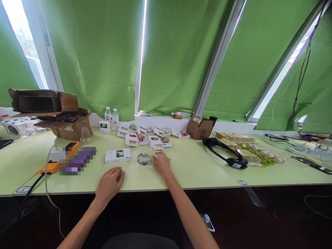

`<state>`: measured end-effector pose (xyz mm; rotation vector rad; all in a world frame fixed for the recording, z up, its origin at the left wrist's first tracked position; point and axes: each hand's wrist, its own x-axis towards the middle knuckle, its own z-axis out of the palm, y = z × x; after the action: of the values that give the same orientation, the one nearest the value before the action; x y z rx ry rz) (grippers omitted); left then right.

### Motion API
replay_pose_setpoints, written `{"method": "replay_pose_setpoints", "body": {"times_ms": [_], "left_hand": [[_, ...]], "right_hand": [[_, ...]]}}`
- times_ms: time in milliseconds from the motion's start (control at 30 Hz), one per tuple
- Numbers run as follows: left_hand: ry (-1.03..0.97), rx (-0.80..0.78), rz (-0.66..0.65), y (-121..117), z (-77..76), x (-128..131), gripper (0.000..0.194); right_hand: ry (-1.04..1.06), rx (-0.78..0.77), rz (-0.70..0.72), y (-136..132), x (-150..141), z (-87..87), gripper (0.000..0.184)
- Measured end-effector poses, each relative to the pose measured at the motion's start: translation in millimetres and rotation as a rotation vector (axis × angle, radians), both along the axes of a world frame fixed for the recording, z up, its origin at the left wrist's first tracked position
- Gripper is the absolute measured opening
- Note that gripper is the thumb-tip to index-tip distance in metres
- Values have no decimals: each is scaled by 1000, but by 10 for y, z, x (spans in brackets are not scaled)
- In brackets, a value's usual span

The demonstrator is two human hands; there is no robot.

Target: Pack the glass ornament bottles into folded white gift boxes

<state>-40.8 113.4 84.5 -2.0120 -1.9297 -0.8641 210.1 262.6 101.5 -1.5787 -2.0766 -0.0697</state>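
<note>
My left hand [109, 183] rests on the table just in front of a small white carton [114, 157] with a picture of white flowers on its top. Its fingers lie relaxed on the tabletop and hold nothing. To the right of that carton stands a round clear glass bottle [143, 159] with dark contents. Close beside the bottle, my right hand [162, 162] lies palm down with fingers stretched forward, apart from the glass. Behind both hands are several opened white cartons [155, 141] with similar round glass pieces [165, 140] among them.
At left are brown cardboard boxes [70, 129], an orange device [50, 168] with cables and a glass jar [85, 135]. Water bottles [115, 119] stand at the back. A small cardboard box [200, 128], a black headset [234, 161] and egg-like items [264, 154] are at right.
</note>
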Motion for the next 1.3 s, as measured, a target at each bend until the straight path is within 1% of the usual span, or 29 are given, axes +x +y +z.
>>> {"method": "replay_pose_setpoints", "body": {"times_ms": [133, 300, 500, 633, 767, 900, 1000, 1100, 1133, 1300], "left_hand": [[5, 6, -1, 8, -10, 1, 32], [-9, -24, -1, 3, -6, 6, 34], [-53, -41, -10, -9, 34, 8, 34], [-139, -81, -21, 44, 59, -2, 34], [-278, -135, -57, 144, 80, 60, 36], [-393, -174, -151, 268, 106, 176, 34], [-549, -223, -220, 393, 136, 241, 35], [-727, -245, -273, 550, 170, 290, 41], [-759, -252, -286, 604, 182, 307, 44], [-825, -312, -350, 812, 266, 395, 57]], "right_hand": [[-84, -102, -41, -21, -14, 30, 29], [-104, -164, -40, 10, -11, 26, 24], [-90, -187, -28, 22, -2, 10, 21], [-46, -178, -16, 21, -1, 22, 21], [0, -167, -6, 25, -4, 30, 22], [28, -168, -2, 27, 3, 26, 22], [38, -173, 0, 32, 8, 21, 22], [36, -178, 8, 34, 7, 16, 19], [34, -178, 12, 33, 7, 14, 18], [18, -181, 28, 13, 7, 16, 17]]}}
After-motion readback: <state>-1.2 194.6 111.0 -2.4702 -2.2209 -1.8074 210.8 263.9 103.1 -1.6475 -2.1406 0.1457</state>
